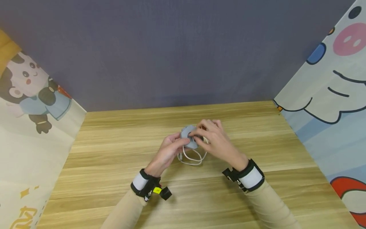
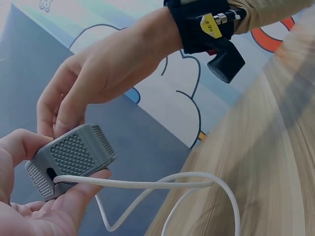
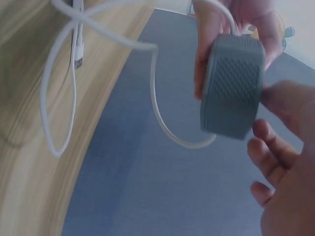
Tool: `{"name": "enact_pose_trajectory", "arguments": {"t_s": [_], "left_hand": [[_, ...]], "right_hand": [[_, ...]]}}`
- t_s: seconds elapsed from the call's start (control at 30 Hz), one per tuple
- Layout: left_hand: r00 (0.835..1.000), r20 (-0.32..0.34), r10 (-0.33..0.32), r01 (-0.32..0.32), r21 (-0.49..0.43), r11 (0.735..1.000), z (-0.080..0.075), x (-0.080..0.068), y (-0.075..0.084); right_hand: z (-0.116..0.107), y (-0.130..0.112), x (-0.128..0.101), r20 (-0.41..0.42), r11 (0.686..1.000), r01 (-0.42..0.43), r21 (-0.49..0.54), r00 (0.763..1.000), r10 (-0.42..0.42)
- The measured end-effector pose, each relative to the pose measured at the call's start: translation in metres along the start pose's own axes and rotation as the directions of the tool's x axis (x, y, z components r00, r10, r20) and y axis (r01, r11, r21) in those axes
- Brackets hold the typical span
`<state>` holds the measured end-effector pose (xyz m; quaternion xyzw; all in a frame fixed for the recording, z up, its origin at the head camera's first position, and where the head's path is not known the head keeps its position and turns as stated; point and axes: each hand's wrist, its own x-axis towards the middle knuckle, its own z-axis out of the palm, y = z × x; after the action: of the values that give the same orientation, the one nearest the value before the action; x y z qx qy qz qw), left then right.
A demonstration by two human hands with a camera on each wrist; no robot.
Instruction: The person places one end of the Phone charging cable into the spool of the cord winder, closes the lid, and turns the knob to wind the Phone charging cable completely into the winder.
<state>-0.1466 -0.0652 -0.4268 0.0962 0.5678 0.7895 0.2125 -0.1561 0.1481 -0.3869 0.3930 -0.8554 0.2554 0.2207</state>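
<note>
A grey block (image 2: 74,152) with raised dimpled patches and ribbed ends is held off the table by my left hand (image 1: 168,148), its thumb and fingers at opposite sides. A white cable (image 2: 162,185) comes out of a dark hole in the block and hangs in loops below. At the cable's end hangs a USB plug (image 3: 79,53). My right hand (image 1: 218,141) is bent over the block's upper side, thumb and index fingertips close together against it. Whether those fingertips pinch the block or a stretch of cable is hidden.
Below the hands lies a wood-grain tabletop (image 1: 120,133), and a dark blue-grey panel (image 1: 171,57) stands along its back edge. Cartoon-printed panels (image 1: 343,86) flank the table on both sides. Each wrist wears a black strap (image 1: 251,176) with a small camera.
</note>
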Motion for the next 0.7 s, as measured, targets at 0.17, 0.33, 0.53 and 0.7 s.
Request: {"name": "enact_pose_trajectory", "arguments": {"t_s": [0.17,0.33,0.53,0.7], "left_hand": [[1.0,0.008,-0.005,0.005,0.013,1.0,0.0,-0.001,0.001],[0.998,0.055,-0.01,0.009,0.022,1.0,-0.002,-0.002,0.001],[0.995,0.092,-0.028,0.025,0.035,0.999,-0.005,-0.001,0.0],[0.995,0.089,-0.047,0.044,0.038,0.998,-0.006,-0.001,0.0]], "right_hand": [[-0.007,0.004,0.0,0.084,0.998,0.056,-0.001,0.995,-0.056],[-0.015,0.005,0.002,0.176,0.995,0.091,-0.028,0.981,-0.085],[-0.02,0.007,0.003,0.241,0.98,0.164,-0.116,0.962,-0.132],[-0.018,0.008,0.004,0.251,0.957,0.213,-0.196,0.954,-0.161]]}}
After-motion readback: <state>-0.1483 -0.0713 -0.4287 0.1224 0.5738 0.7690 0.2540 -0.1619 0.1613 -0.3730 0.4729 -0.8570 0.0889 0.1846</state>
